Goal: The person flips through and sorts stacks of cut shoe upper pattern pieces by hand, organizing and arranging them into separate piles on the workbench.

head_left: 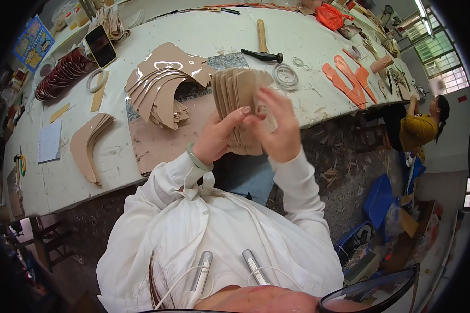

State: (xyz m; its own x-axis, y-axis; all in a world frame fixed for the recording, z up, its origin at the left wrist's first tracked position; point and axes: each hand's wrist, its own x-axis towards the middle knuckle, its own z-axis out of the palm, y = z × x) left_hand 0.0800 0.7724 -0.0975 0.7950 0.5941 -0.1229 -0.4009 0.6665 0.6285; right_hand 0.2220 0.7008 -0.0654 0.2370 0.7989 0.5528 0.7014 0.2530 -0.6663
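A thick fanned stack of curved tan leather-like pieces is held up in front of me, over the table's near edge. My left hand, a pale bangle at its wrist, is closed round the stack's lower left side, thumb across the front. My right hand is at the stack's right edge, its thumb close to the left one; its fingers are smeared by motion, so their grip is unclear. Behind the stack lies a fan of shiny tan pieces. A smaller curved stack rests farther left.
On the white table lie a hammer, a coil of clear cord and orange templates. A phone leans by dark red bundled pieces at left. A person in yellow sits at the right. Scraps litter the floor.
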